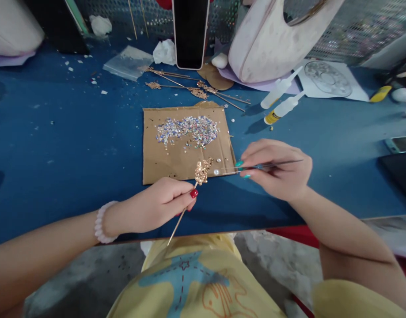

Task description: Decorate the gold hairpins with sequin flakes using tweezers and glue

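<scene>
My left hand [166, 201] is closed around the thin stem of a gold hairpin-like stick [201, 172], whose filigree ornament points up over the near edge of a cardboard piece [153, 161]. Between thumb and fingers, my right hand [275, 170] pinches a pair of slim metal tweezers [259, 166]. The tweezer tips point left, close to a white pearl bead [216, 172] by the cardboard's near right edge. A second pearl bead [218, 160] lies just behind it. Small shiny blue and silver chips [189, 130] are spread over the cardboard's far half.
Several more gold sticks [198, 92] lie behind the cardboard. Two white glue bottles with nozzles [282, 109] rest to the right. At the back are an upright phone [190, 35], a clear plastic bag [128, 62], crumpled tissue [165, 52] and a pale handbag [272, 44].
</scene>
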Tool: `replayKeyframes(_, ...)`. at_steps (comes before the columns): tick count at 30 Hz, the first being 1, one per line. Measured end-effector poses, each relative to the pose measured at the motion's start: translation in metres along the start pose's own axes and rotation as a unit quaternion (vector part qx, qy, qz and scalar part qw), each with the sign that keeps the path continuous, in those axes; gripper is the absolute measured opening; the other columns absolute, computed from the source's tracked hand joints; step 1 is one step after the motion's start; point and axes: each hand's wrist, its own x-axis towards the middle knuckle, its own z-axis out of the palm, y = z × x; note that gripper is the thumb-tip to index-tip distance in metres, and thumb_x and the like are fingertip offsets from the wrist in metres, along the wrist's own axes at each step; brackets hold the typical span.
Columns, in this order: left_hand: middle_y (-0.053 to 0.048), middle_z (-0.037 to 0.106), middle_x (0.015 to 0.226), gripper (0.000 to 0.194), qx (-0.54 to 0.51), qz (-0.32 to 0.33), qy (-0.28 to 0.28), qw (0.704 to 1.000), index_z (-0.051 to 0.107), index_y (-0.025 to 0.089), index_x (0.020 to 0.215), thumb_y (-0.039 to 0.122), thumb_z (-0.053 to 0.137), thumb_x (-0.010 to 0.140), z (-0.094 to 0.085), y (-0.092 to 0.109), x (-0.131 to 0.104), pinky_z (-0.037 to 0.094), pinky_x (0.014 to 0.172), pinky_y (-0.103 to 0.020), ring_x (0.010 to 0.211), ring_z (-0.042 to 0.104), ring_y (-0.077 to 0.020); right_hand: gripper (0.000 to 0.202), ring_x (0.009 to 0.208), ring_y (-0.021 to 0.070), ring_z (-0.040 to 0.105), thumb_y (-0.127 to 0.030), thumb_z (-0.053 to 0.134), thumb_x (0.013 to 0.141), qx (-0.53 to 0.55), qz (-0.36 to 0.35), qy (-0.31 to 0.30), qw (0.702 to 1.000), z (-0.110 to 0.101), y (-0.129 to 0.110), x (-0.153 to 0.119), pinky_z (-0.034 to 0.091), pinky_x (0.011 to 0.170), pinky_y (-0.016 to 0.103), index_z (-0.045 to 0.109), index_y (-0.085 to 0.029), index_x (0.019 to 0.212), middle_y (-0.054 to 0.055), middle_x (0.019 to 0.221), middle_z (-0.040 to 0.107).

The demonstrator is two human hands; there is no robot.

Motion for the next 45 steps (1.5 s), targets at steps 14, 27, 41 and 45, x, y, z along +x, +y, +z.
replayKeyframes(14, 0.005, 0.047, 0.058, 0.038, 0.049, -0.015, -0.029, 0.998, 0.05, 0.016, 0.067, 0.033, 0.036, 0.097, -0.001, 0.006, 0.002, 0.033, 0.057, -0.021, 0.057, 0.043, -0.0074, 0.008, 0.073, 0.0131, 0.067, -0.017, 0.072, 0.078, -0.036, -0.06, -0.064, 0.995, 0.015, -0.011, 0.0, 0.057, 0.069, 0.025, 0.068, -0.019, 0.085, 0.004, 0.079, 0.069)
replayKeyframes(27, 0.005, 0.05, 0.058, 0.04, 0.042, 0.014, -0.022, 0.999, 0.053, 0.017, 0.067, 0.035, 0.036, 0.098, 0.002, -0.003, 0.002, 0.033, 0.055, -0.02, 0.055, 0.043, -0.0066, 0.012, 0.073, 0.0127, 0.066, -0.017, 0.072, 0.079, -0.031, -0.079, -0.082, 0.993, 0.017, -0.008, 0.001, 0.057, 0.068, 0.025, 0.067, -0.02, 0.089, 0.004, 0.081, 0.068)
replayKeyframes(41, 0.004, 0.05, 0.058, 0.039, 0.033, 0.011, -0.023, 0.999, 0.054, 0.016, 0.068, 0.035, 0.036, 0.097, 0.001, -0.001, 0.003, 0.032, 0.054, -0.021, 0.055, 0.043, -0.0077, 0.011, 0.072, 0.0126, 0.066, -0.02, 0.072, 0.079, -0.051, -0.09, -0.084, 0.991, 0.016, -0.007, 0.001, 0.058, 0.068, 0.026, 0.066, -0.019, 0.088, 0.004, 0.081, 0.068)
replayKeyframes(45, 0.004, 0.049, 0.058, 0.039, 0.036, 0.017, -0.017, 0.999, 0.054, 0.016, 0.067, 0.035, 0.037, 0.097, 0.001, -0.002, 0.003, 0.032, 0.054, -0.021, 0.055, 0.043, -0.0079, 0.012, 0.072, 0.0127, 0.067, -0.019, 0.073, 0.078, -0.043, -0.088, -0.082, 0.992, 0.016, -0.006, 0.001, 0.058, 0.069, 0.025, 0.067, -0.02, 0.089, 0.004, 0.081, 0.068)
